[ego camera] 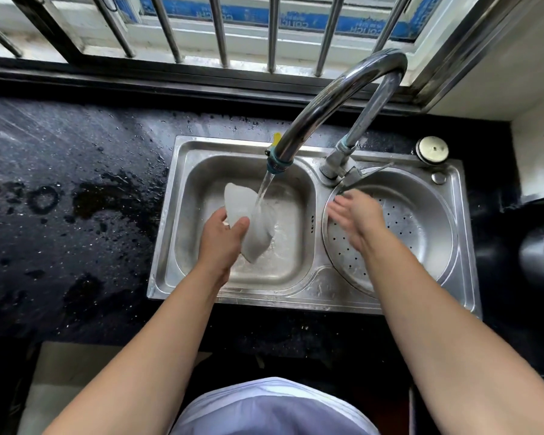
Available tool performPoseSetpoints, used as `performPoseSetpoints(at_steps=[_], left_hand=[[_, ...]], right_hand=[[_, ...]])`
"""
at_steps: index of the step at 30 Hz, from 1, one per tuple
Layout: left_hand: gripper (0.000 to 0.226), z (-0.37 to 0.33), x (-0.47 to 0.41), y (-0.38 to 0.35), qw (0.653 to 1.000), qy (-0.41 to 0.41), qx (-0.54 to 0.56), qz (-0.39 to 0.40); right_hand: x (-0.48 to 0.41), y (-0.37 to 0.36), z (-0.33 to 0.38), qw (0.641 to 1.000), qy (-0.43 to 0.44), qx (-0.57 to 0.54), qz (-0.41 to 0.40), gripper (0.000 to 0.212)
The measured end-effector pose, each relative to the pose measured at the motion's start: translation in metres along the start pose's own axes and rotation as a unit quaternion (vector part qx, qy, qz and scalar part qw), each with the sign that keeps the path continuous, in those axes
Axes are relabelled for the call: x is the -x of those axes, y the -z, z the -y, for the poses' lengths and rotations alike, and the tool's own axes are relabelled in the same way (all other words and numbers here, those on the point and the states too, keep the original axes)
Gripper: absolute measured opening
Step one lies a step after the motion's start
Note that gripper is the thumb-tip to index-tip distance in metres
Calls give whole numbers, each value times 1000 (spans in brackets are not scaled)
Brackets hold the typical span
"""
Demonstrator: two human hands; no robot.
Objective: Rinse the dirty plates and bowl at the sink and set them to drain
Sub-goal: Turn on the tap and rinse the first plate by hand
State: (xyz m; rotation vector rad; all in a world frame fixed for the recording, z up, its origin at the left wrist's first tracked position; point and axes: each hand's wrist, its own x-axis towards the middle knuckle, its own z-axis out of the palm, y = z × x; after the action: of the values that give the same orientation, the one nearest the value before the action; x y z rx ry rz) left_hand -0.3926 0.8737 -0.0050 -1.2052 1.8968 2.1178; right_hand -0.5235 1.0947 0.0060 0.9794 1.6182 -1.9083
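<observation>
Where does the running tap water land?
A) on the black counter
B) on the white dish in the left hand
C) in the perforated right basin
B: the stream falls onto the white dish that the left hand grips over the left basin.

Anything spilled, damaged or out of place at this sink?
Water lies in puddles and droplets on the black counter left of the sink, well outside it. Otherwise nothing stands out: the left hand grips white dishes under the running faucet, and the right hand is open above the strainer basket.
</observation>
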Motion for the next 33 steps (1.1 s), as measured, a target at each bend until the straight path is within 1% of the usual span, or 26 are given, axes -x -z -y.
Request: performPoseSetpoints(at_steps=[1, 3, 4, 5, 6, 7, 8, 10, 11, 14, 17, 18, 19, 20, 21, 22, 23, 24, 25, 26, 28, 29, 30, 31, 32, 33], left_hand=[[16, -1, 2, 0, 999, -19, -34, 2], [10, -5, 8, -2, 994, -54, -97, 14], [13, -6, 10, -3, 988, -70, -134, 23], [19, -6, 11, -4, 981, -84, -175, 29], [23, -6, 12, -4, 972, -99, -211, 34], [25, -5, 14, -5, 963, -116, -241, 36], [24, -4, 16, -5, 955, -131, -265, 36], [19, -2, 20, -6, 940, -158, -301, 36], [17, -1, 23, -7, 933, -167, -316, 35], [15, 3, 27, -8, 919, -175, -351, 31], [25, 0, 31, -7, 906, -198, -371, 52], [26, -3, 33, -7, 902, -205, -372, 70], [23, -8, 35, -7, 898, -210, -376, 93], [18, -12, 36, -7, 890, -218, -381, 122], [14, -18, 37, -8, 881, -227, -386, 153], [13, -24, 38, -10, 870, -237, -390, 185], [13, -31, 39, -14, 858, -247, -396, 214], [14, -38, 41, -19, 844, -258, -404, 241], [17, -45, 41, -26, 826, -271, -419, 263], [21, -52, 41, -33, 805, -284, -439, 281], [28, -62, 42, -49, 761, -320, -480, 295], [30, -64, 41, -56, 746, -342, -490, 296], [33, -64, 42, -61, 742, -359, -486, 290], [35, -64, 42, -72, 747, -372, -472, 284], [35, -62, 43, -81, 764, -380, -446, 270], [36, -60, 43, -82, 789, -382, -416, 240]], right_hand=[[-5, 3, 14, 999, 24, 15, -38, 27], [-14, 7, 39, 991, 59, 72, -98, 25], [-18, 7, 48, 987, 69, 94, -112, 19], [-20, 4, 56, 984, 74, 113, -115, 7], [-21, 0, 62, 981, 80, 131, -120, 5], [-22, -5, 65, 977, 83, 150, -125, 12], [-21, -9, 68, 971, 93, 174, -131, 14], [-23, -14, 72, 957, 112, 224, -150, 11], [-26, -15, 73, 952, 113, 238, -155, 15], [-34, -8, 75, 944, 117, 270, -150, 47], [-20, 2, 67, 921, 123, 349, -126, 71], [-12, 5, 60, 906, 135, 383, -115, 75], [-3, 8, 52, 888, 164, 419, -94, 73], [6, 11, 43, 862, 204, 461, -54, 68], [15, 14, 35, 822, 243, 514, 4, 60], [25, 19, 27, 773, 271, 568, 73, 52], [37, 25, 19, 727, 284, 609, 145, 48], [47, 31, 10, 693, 284, 631, 204, 47], [57, 38, 4, 676, 279, 638, 241, 46], [66, 45, -1, 673, 275, 638, 254, 43], [74, 59, -6, 670, 279, 647, 236, 31], [74, 67, -7, 668, 283, 651, 223, 26], [73, 72, -7, 678, 282, 644, 216, 22], [71, 81, -5, 704, 277, 620, 209, 17], [68, 90, -5, 732, 272, 590, 204, 14], [66, 90, -7, 753, 270, 565, 203, 16]])
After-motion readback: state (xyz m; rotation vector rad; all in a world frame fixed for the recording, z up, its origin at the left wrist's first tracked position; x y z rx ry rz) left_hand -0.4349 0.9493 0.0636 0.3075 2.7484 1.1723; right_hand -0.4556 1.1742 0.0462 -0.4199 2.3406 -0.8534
